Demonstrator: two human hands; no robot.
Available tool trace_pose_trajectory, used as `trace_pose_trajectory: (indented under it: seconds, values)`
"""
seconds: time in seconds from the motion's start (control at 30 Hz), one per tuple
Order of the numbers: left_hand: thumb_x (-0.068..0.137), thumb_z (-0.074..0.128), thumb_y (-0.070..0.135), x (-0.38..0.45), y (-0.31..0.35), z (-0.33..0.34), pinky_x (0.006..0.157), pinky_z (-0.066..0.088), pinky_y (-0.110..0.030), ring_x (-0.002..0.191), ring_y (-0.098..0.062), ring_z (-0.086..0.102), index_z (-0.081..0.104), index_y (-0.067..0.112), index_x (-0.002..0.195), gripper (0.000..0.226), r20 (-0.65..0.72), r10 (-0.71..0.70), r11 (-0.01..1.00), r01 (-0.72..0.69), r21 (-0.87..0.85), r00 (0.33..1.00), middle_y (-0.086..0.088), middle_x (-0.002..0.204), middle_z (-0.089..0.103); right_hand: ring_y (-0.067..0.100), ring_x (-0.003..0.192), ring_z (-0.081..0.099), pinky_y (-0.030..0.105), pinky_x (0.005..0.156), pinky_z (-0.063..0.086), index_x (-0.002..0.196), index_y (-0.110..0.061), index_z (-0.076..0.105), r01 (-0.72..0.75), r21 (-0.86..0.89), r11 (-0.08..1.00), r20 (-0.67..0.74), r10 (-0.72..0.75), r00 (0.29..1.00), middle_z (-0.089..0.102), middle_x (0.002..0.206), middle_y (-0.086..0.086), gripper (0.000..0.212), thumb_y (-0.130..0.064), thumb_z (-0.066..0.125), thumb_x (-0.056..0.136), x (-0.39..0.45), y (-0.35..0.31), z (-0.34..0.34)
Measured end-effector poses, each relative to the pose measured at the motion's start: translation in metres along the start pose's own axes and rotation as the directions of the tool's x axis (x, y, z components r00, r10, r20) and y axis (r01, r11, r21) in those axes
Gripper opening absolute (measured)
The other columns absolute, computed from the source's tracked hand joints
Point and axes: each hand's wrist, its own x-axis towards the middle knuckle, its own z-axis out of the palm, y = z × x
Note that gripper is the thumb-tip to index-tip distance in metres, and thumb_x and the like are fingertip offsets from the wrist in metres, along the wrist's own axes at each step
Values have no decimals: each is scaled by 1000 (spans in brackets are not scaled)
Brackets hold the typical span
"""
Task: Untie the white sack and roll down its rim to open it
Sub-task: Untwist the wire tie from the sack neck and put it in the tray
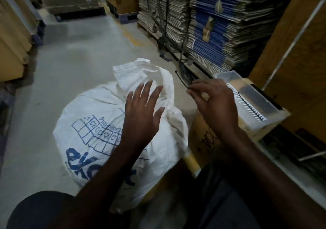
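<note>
The white sack (98,109) with blue print stands full on the concrete floor in front of me. Its neck is gathered at the top right, and the loose crumpled rim (141,70) stands up above it. My left hand (141,116) hovers flat over the gathered neck, fingers spread, holding nothing. To the right of the sack's top, my right hand (217,105) has thumb and fingertips pinched on a thin dark strip (181,79) that slants up and to the left. I cannot tell whether any tie is still around the neck.
A cardboard box (202,140) stands right of the sack, with a clear plastic tub (250,94) of spiral bindings on top. Strapped stacks of flattened cartons (211,26) on pallets fill the back right. More boxes line the left. Bare floor (79,52) lies beyond the sack.
</note>
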Motion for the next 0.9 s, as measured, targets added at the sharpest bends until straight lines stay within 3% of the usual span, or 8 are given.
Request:
trace_pose_trajectory:
  seconds: [0.1, 0.2, 0.33, 0.53, 0.67, 0.8, 0.9]
  values:
    - [106, 62, 41, -8, 17, 20, 126, 30, -63, 162, -34, 31, 41, 23, 166, 66, 67, 55, 998, -56, 21, 996, -9, 177, 31, 22, 102, 69, 53, 93, 49, 106, -25, 82, -57, -249, 967, -7, 57, 998, 79, 106, -3, 15, -29, 73, 96, -1, 36, -26]
    - [105, 62, 37, -16, 28, 33, 125, 33, -62, 158, -37, 39, 45, 22, 163, 63, 96, 115, 993, -115, -3, 989, -10, 175, 35, 23, 96, 71, 52, 92, 51, 106, -26, 81, -146, -441, 886, -8, 159, 987, 79, 104, -2, 14, -30, 71, 97, -1, 78, -49]
    - [101, 67, 27, -16, 30, 42, 120, 39, -62, 151, -38, 48, 53, 18, 158, 58, 109, 154, 987, -149, -52, 982, -10, 170, 44, 26, 89, 75, 44, 85, 59, 106, -22, 82, -329, -472, 818, 20, 384, 923, 81, 101, 2, 17, -29, 75, 93, 8, 131, -68]
    - [101, 67, 23, -12, 24, 48, 116, 43, -61, 146, -38, 53, 58, 17, 153, 53, 123, 150, 987, -142, -70, 981, -8, 163, 53, 27, 88, 74, 45, 76, 62, 98, -22, 82, -392, -555, 734, 157, 556, 816, 80, 96, 4, 14, -30, 80, 86, 4, 170, -64]
    - [101, 67, 21, -8, 20, 41, 119, 41, -59, 147, -37, 52, 59, 14, 151, 50, 109, 132, 989, -124, -83, 985, -9, 162, 54, 31, 93, 73, 40, 76, 60, 108, -18, 81, -365, -586, 724, 174, 552, 816, 79, 102, 8, 23, -30, 82, 88, 4, 159, -58]
    - [102, 65, 22, -8, 11, 33, 117, 42, -59, 146, -36, 52, 59, 14, 150, 50, 105, 118, 992, -112, -58, 987, -10, 161, 54, 29, 102, 74, 43, 84, 62, 123, -20, 76, -342, -547, 764, 117, 474, 873, 77, 118, 6, 30, -26, 76, 94, 8, 129, -45]
    - [102, 66, 22, -8, 3, 28, 117, 43, -59, 145, -37, 52, 58, 15, 151, 51, 101, 89, 995, -85, -45, 991, -9, 161, 54, 27, 104, 74, 40, 88, 60, 123, -16, 76, -279, -474, 835, 103, 367, 924, 78, 115, 6, 27, -23, 72, 97, 13, 92, -31]
